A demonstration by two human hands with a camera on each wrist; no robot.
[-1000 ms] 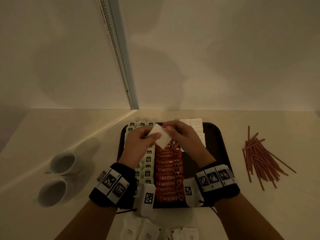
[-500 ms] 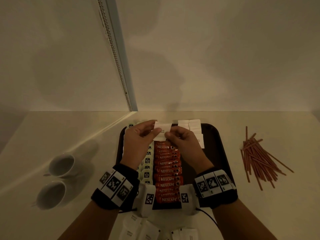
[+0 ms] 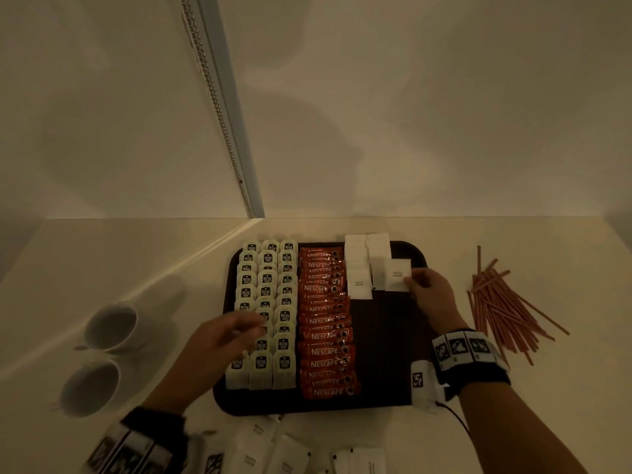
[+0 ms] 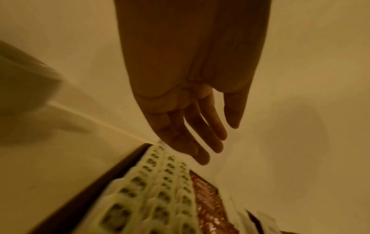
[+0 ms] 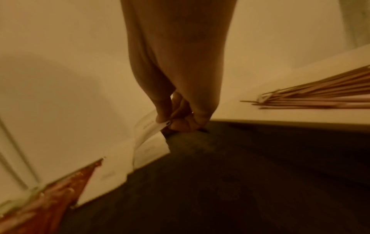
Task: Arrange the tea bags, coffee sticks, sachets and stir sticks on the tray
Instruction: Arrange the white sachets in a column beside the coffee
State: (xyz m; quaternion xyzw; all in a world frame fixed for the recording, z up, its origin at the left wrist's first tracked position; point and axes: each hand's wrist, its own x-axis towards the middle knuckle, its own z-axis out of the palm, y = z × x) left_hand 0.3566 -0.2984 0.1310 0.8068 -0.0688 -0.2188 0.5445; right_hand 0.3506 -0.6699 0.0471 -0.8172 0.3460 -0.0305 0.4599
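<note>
A dark tray (image 3: pixel 386 354) holds three columns of tea bags (image 3: pixel 266 292), a column of red coffee sticks (image 3: pixel 325 323) and rows of white sugar sachets (image 3: pixel 359 268) at its far right. My right hand (image 3: pixel 415 283) pinches one white sachet (image 3: pixel 396 274) by its edge, low over the second sachet row; the pinch (image 5: pixel 170 123) shows in the right wrist view. My left hand (image 3: pixel 236 331) hovers blurred over the tea bags with straight, empty fingers (image 4: pixel 202 142). Brown stir sticks (image 3: pixel 502 306) lie on the counter right of the tray.
Two white cups (image 3: pixel 102 357) stand on the counter left of the tray. More loose white sachets (image 3: pixel 273 449) lie at the near edge. A wall runs close behind the tray, with a window frame and bead chain (image 3: pixel 219 107) at the back left.
Both hands held the sachet together over the tray's middle. The left hand has let go and pulled back toward me and left; the right hand carried the sachet right to the sachet rows.
</note>
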